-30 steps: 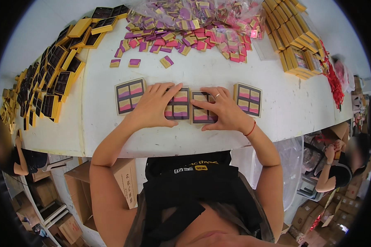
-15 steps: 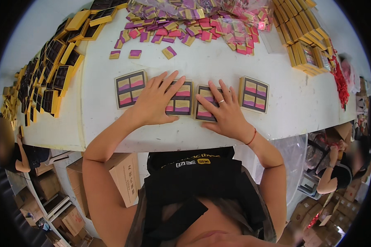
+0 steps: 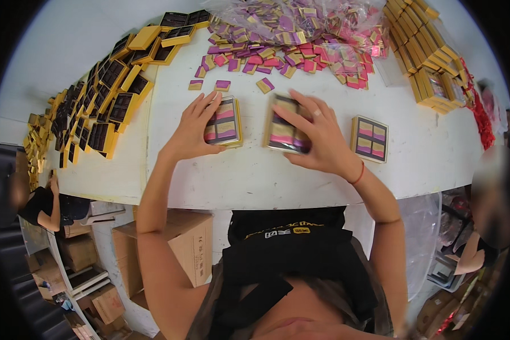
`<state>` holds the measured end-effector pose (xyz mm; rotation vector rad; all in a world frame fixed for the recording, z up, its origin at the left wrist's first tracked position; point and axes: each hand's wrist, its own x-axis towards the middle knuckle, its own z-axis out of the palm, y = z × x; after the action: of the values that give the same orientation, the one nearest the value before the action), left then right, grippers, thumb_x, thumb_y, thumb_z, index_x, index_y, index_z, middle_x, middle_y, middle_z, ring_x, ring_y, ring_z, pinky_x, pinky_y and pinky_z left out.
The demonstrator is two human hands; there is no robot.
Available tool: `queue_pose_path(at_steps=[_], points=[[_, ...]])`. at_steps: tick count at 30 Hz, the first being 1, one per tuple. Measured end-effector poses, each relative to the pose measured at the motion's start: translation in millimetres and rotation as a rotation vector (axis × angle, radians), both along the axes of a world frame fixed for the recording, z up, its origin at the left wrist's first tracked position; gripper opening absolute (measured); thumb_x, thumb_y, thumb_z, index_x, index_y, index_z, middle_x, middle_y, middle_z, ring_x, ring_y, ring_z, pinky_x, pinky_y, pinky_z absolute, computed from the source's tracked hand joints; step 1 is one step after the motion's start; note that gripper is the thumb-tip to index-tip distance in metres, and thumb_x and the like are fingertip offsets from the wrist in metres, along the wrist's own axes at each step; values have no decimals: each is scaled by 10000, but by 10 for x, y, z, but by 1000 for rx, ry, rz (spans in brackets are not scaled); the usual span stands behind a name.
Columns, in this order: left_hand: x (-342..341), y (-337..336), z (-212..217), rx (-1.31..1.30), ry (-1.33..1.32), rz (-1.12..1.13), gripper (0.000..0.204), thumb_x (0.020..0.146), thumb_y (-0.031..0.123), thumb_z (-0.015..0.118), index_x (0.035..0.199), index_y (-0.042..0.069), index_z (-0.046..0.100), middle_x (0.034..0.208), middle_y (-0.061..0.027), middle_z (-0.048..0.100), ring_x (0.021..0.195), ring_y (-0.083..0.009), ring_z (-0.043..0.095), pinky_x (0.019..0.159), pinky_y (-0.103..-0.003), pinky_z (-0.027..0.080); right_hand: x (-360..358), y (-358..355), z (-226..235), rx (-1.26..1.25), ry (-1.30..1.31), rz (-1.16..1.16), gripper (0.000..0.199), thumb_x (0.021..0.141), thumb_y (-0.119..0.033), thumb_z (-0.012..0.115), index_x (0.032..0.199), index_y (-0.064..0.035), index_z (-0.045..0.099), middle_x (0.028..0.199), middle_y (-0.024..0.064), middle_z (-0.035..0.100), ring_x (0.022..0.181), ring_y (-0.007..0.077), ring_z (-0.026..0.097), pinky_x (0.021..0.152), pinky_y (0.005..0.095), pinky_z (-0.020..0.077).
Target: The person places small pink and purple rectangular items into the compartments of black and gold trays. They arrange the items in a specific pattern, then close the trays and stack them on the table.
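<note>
My left hand (image 3: 194,130) is closed around the left side of a gold-edged box (image 3: 226,122) with a dark insert. Pink, purple and gold pieces fill its compartments. My right hand (image 3: 318,131) grips a similar filled box (image 3: 283,126) from its right side, thumb at the near edge and fingers across the top. That box is slightly blurred and looks tilted; whether another lies beneath either held box, I cannot tell. To the right of my right hand, a third filled box (image 3: 370,139) lies flat on the white table (image 3: 255,181).
Small pink, purple and gold pieces (image 3: 289,56) are heaped at the back under clear plastic bags (image 3: 255,17). Open boxes with dark inserts (image 3: 116,107) are piled at left. Stacked gold boxes (image 3: 425,51) and red cords (image 3: 481,119) sit at right. Other people are at both sides.
The row of four boxes now shows as three. My hands, earlier spread over the middle boxes, have moved apart and grip one visible box each. The whole view has shifted slightly.
</note>
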<state>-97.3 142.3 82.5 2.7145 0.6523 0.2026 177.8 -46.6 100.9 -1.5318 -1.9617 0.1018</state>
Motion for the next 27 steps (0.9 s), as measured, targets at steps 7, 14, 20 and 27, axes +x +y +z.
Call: queue_pose_path(at_steps=[7, 14, 20, 27], points=[[-579, 62, -52, -606, -396, 193, 976, 852, 433, 709, 1551, 43, 151, 1608, -161, 167, 1500, -285, 121, 1202, -411, 160, -829, 904, 148, 119, -38, 79, 816, 679, -415, 797, 1415, -230, 496, 1520, 161, 338, 1285, 393, 403, 1000, 547, 352], [-436, -197, -510, -1288, -993, 534, 661, 1041, 526, 249, 1505, 60, 314, 1520, -66, 387, 1409, -203, 329, 1169, -386, 230, -372, 607, 284, -5, 186, 141, 968, 738, -547, 767, 1506, -136, 345, 1562, 187, 275, 1442, 432, 183, 1157, 558, 166], [-103, -260, -364, -1301, -872, 484, 575, 1015, 374, 459, 1479, 55, 346, 1444, -58, 474, 1333, -187, 423, 1123, -376, 293, 1250, -839, -28, -502, -215, -313, 1181, 549, -459, 877, 1537, -196, 286, 1585, 158, 242, 1466, 418, 147, 1168, 545, 164], [95, -193, -392, -1425, -871, 570, 418, 988, 265, 502, 1326, 20, 518, 1262, -82, 616, 1187, -195, 546, 1042, -368, 366, 1375, -1199, -481, -285, 102, -314, 942, 592, -183, 795, 1459, -163, 428, 1435, 178, 390, 1304, 385, 364, 1111, 416, 352]])
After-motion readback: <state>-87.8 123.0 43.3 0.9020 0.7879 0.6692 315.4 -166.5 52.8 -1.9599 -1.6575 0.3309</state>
